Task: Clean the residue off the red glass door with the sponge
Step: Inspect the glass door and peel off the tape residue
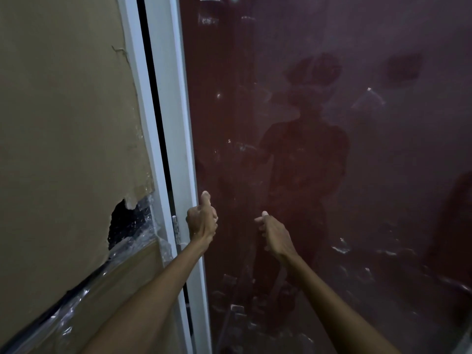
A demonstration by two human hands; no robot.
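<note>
The red glass door (319, 154) fills the right of the view, hazy and smeared. White flecks of residue (341, 248) dot it, more of them low down and along the top left. My left hand (201, 219) is at the door's left edge, over the white frame (176, 123), fingers curled into a fist with the thumb up and nothing seen in it. My right hand (273, 233) hovers close to the glass a little to the right, fingers loosely curled and holding nothing. No sponge is in view.
A cardboard-covered panel (63, 123) with torn plastic wrap and a dark hole (122, 223) stands left of the frame. A small hinge (175, 227) sits on the frame near my left hand. A person's dim reflection shows in the glass.
</note>
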